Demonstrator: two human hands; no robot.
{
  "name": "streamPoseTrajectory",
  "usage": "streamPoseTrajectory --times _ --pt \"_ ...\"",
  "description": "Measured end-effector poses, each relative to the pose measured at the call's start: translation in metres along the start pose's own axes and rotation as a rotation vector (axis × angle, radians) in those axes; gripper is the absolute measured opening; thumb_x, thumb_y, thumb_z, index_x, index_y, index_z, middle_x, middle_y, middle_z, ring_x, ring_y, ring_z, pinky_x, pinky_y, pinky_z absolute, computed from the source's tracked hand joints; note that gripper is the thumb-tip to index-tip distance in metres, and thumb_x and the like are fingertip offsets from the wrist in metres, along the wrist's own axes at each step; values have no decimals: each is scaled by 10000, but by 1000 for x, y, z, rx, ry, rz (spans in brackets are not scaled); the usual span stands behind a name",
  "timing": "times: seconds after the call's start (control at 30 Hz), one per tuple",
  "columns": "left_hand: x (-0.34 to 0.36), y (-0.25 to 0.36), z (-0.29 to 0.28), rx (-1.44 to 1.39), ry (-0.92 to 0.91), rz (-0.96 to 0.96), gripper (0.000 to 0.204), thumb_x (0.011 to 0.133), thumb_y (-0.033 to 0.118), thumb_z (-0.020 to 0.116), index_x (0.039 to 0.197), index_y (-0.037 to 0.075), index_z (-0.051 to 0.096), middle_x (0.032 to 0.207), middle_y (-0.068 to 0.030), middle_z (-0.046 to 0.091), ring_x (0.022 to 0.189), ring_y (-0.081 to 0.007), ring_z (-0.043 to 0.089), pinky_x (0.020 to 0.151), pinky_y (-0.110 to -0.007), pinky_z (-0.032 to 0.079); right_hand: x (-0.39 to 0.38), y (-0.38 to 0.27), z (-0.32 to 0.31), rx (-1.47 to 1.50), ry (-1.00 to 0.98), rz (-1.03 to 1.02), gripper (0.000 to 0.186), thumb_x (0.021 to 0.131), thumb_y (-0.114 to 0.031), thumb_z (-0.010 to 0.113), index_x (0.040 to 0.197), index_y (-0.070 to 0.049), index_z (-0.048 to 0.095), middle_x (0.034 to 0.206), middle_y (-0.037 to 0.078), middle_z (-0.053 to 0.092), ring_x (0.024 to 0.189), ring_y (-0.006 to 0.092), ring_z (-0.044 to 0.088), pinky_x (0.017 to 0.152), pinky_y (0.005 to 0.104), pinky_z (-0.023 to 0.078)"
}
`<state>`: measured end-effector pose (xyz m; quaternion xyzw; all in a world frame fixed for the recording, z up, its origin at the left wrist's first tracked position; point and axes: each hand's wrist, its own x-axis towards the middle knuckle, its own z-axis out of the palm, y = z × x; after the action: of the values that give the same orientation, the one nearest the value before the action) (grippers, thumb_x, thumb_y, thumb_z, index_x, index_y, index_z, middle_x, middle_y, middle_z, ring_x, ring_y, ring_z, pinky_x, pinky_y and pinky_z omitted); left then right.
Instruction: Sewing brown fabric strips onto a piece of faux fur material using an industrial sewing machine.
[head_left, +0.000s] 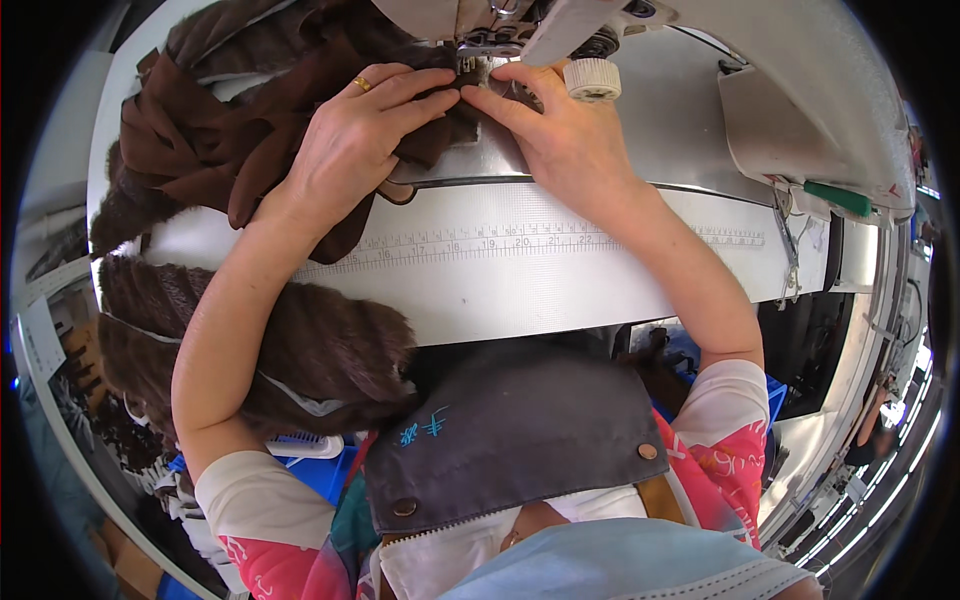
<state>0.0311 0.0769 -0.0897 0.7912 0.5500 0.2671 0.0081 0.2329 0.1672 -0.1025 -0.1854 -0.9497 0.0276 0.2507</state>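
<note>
A sewing machine's needle and presser foot stand at the top middle, and both my hands meet right in front of them. My left hand, with a ring on one finger, lies over brown fabric and holds its edge, fingertips beside the presser foot. On the other side, my right hand has its thumb and forefinger bent in on a small dark edge of the piece. What lies beneath my fingers is mostly hidden. Loose brown strips and dark fur spread out to the left of my left hand.
A white table edge with a printed ruler runs below my hands. More brown fur hangs over the near left edge. The machine's white knob is close to my right hand. A green-handled tool is at the right. Blue bins stand below.
</note>
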Motion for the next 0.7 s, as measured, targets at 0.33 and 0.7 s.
streamPoseTrajectory --times 0.33,0.7 --pt "2 -7 1 24 15 26 574 541 -112 568 1077 85 633 1134 -38 584 1013 -250 550 827 -327 493 4 1 2 1 21 18 317 739 -85 617 1033 -194 666 995 73 581 974 263 511 816 376 396" --pt "7 -14 2 -116 27 4 512 526 -120 560 1004 43 646 1091 -45 614 1007 -260 560 834 -334 485 6 2 2 44 49 -24 307 716 -64 630 1002 -168 669 969 63 587 955 262 517 810 368 413"
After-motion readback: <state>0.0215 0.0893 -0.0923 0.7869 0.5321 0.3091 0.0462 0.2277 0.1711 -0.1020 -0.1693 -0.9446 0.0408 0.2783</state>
